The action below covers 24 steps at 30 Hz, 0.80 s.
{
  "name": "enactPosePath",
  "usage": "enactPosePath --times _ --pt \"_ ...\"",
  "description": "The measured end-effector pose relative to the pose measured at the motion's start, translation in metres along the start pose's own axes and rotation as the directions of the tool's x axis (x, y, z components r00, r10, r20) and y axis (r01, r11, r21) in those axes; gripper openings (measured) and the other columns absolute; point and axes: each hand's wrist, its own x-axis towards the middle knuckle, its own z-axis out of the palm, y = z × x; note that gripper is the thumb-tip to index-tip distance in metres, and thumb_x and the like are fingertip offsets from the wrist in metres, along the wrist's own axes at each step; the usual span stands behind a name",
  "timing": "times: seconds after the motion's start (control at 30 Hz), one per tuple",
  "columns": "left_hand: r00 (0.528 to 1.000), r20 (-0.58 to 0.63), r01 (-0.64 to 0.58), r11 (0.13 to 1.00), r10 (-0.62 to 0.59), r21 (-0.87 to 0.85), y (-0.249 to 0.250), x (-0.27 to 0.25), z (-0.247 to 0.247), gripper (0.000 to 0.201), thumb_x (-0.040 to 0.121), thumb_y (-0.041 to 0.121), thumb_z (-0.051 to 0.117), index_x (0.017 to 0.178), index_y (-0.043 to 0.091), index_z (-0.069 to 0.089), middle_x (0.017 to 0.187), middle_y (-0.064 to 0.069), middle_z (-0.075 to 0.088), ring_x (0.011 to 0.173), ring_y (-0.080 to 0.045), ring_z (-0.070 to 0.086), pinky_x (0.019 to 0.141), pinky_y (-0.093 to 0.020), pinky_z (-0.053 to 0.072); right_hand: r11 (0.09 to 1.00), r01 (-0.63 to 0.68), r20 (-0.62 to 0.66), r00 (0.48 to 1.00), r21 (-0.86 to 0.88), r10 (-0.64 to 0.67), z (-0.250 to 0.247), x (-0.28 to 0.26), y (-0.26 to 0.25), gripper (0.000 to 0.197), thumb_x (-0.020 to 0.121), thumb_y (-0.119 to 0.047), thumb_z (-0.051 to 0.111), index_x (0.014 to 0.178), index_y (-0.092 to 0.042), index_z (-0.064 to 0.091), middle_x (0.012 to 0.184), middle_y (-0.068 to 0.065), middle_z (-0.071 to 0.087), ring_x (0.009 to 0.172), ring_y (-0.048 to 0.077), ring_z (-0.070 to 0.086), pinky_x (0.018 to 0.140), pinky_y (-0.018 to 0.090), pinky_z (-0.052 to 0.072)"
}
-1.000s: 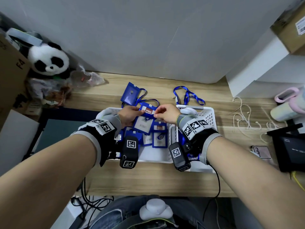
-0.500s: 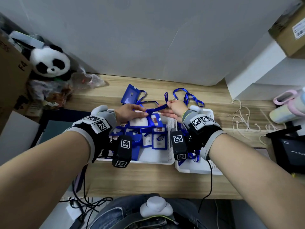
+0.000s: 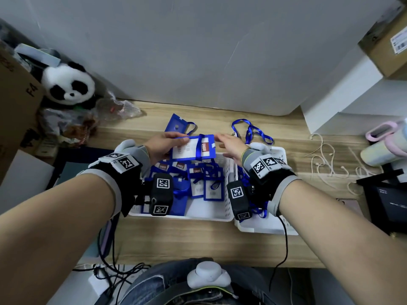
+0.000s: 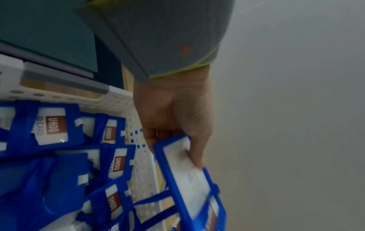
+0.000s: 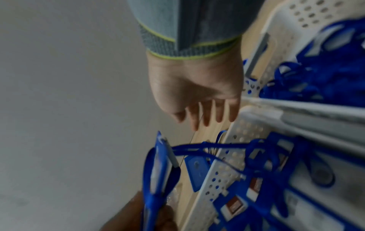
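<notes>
1. The wooden desk (image 3: pixel 198 238) carries two white perforated baskets side by side, touching. More work seems to wait at its far edge.
2. The left basket (image 3: pixel 198 215) holds a pile of blue card holders (image 3: pixel 198 183), several with a strap folded about them. I judge these to be the finished ones, so a good part of the job looks done.
3. The right basket (image 3: pixel 266 227) holds a tangle of blue lanyards (image 5: pixel 326 70), apparently the stock not yet used.
4. The left hand (image 3: pixel 164 146) grips one badge holder, thumb on the clear face and fingers behind it, as the left wrist view shows.
5. The right hand (image 3: pixel 230 144) has straight, slightly spread fingers and holds nothing. It hovers just beside the holder's right end, and I cannot tell whether a fingertip touches it.
6. The badge holder (image 3: pixel 193 148) is held level in the air above the far rim of the left basket.
7. A spare holder (image 3: pixel 177 126) and a loose lanyard (image 3: pixel 251 130) lie on the desk beyond the baskets, probably the next pair.
8. The strap (image 3: pixel 200 139) is wound round the held holder, so the wrapping looks complete. What remains is laying it in the left basket.
</notes>
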Motion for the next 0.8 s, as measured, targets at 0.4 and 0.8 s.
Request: enactPosePath --times 0.4,0.8 --pt "0.983 -0.184 0.077 0.933 -0.011 0.351 -0.003 0.009 -0.008 0.024 0.09 0.022 0.061 0.108 0.006 0.063 0.088 -0.007 0.062 0.078 -0.021 0.058 0.069 -0.031 0.05 0.965 0.005 -0.075 0.997 -0.264 -0.026 0.005 0.011 0.001 0.011 0.089 -0.015 0.058 0.089 -0.008 0.067 0.06 -0.002 0.047 0.049 0.012 0.036 0.049 0.02 0.035" --pt "0.997 -0.08 -0.001 0.999 0.005 0.046 -0.004 0.005 -0.012 0.002 0.089 0.018 0.061 0.09 0.018 0.063 0.102 -0.01 0.064 0.079 -0.019 0.062 0.077 -0.034 0.053 0.999 -0.05 0.035 0.998 0.013 0.05 0.019 0.02 0.006 0.044 0.093 -0.047 0.046 0.116 -0.013 0.062 0.118 0.007 0.066 0.11 0.023 0.059 0.1 0.032 0.04"
